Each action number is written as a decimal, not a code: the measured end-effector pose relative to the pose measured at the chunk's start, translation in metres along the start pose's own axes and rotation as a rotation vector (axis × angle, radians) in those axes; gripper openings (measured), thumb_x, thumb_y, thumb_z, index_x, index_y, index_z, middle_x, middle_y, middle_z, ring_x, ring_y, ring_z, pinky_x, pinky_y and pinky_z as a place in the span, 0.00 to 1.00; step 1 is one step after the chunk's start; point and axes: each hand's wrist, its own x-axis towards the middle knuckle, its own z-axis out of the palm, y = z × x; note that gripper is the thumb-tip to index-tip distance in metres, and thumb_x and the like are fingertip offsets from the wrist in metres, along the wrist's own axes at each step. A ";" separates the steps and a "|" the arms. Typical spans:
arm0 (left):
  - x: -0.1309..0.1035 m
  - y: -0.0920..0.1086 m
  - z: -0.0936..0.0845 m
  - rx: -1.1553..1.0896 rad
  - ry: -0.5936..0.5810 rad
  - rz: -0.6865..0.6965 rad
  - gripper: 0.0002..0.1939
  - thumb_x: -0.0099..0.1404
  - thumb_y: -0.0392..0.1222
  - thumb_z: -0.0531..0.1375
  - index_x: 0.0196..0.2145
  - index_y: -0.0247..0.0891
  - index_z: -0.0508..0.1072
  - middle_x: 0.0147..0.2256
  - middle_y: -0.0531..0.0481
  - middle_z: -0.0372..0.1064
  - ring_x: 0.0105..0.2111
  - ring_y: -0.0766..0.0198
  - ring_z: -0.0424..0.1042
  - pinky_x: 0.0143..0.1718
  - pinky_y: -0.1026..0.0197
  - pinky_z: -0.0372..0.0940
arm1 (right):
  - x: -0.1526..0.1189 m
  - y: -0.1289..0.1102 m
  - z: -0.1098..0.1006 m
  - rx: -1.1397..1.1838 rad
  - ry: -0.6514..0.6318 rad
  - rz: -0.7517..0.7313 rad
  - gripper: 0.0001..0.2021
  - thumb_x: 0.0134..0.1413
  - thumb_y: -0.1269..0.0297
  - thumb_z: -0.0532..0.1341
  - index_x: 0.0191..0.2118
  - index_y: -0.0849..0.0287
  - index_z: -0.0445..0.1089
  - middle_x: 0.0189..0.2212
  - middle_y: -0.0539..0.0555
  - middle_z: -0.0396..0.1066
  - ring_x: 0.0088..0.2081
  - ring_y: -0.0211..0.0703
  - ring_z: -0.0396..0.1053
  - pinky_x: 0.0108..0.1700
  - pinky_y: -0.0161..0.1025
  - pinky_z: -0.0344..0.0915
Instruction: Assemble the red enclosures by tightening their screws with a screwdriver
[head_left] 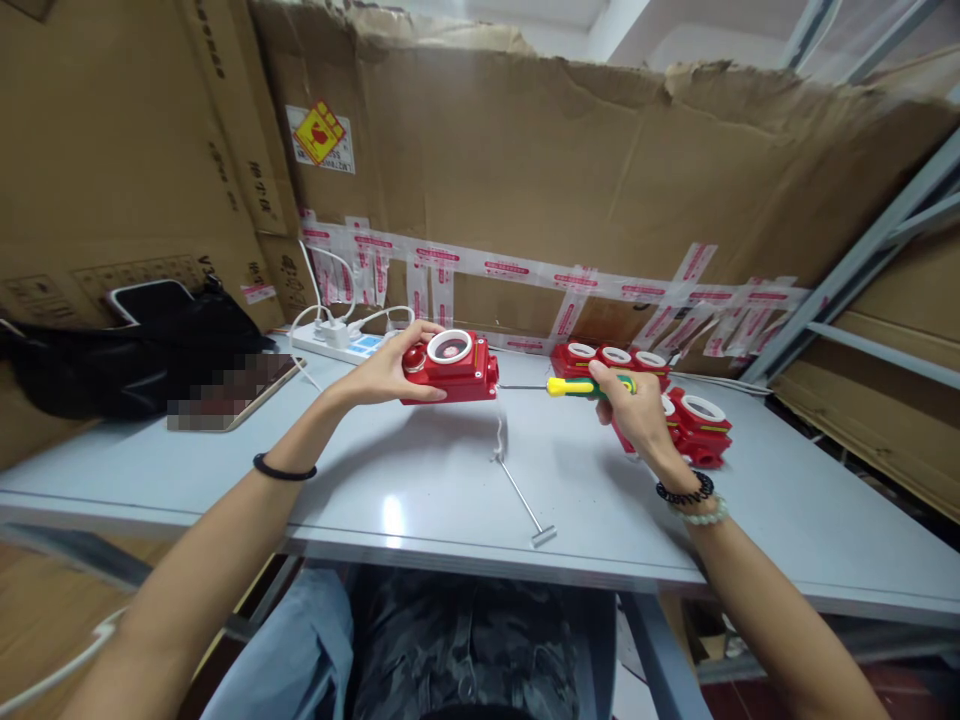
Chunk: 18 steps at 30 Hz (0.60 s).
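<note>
My left hand [382, 370] is closed around a red box-shaped housing [457, 378] with a white-ringed round window on top and a red dome at its left end. A screwdriver [574, 387] with a yellow and green handle is gripped in my right hand [626, 405]. Its thin shaft points left, and the tip meets or nearly meets the housing's right side; I cannot tell which. From that side hangs a white cord, leading down to a small metal T-shaped hammer [525, 503] on the table. Near my right hand stand several similar red housings [701, 425].
A white power strip [341, 340] with plugs and cables sits behind my left hand. On the left of the table [420, 490] lie a phone-like flat device [240, 400] and a black bag [142, 350]. Taped cardboard [510, 160] walls the back; a metal shelf frame [862, 250] stands right.
</note>
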 end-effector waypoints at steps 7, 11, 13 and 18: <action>-0.002 0.002 0.003 -0.050 -0.052 -0.016 0.36 0.48 0.47 0.69 0.51 0.42 0.58 0.50 0.46 0.63 0.47 0.56 0.68 0.46 0.57 0.65 | 0.005 0.006 -0.004 0.366 -0.115 -0.029 0.12 0.45 0.64 0.62 0.35 0.55 0.58 0.16 0.40 0.61 0.16 0.34 0.61 0.19 0.33 0.63; -0.002 0.003 0.001 -0.040 -0.049 -0.021 0.35 0.48 0.48 0.69 0.51 0.41 0.58 0.49 0.47 0.64 0.47 0.55 0.68 0.46 0.56 0.65 | 0.005 0.004 -0.005 0.298 -0.169 -0.010 0.12 0.48 0.58 0.63 0.32 0.57 0.62 0.18 0.45 0.67 0.19 0.37 0.67 0.22 0.36 0.66; -0.001 0.003 0.001 -0.033 -0.045 -0.028 0.36 0.48 0.49 0.68 0.51 0.41 0.58 0.49 0.47 0.64 0.46 0.55 0.68 0.46 0.56 0.66 | 0.004 0.005 -0.004 0.158 -0.122 -0.018 0.15 0.52 0.53 0.60 0.26 0.60 0.64 0.14 0.48 0.66 0.18 0.36 0.65 0.23 0.35 0.64; 0.000 0.003 0.003 -0.022 -0.074 -0.024 0.35 0.47 0.48 0.69 0.50 0.42 0.59 0.48 0.48 0.63 0.46 0.56 0.68 0.45 0.57 0.66 | 0.005 0.011 -0.005 -0.125 -0.066 0.016 0.23 0.56 0.50 0.56 0.16 0.60 0.61 0.11 0.48 0.60 0.15 0.32 0.57 0.20 0.33 0.55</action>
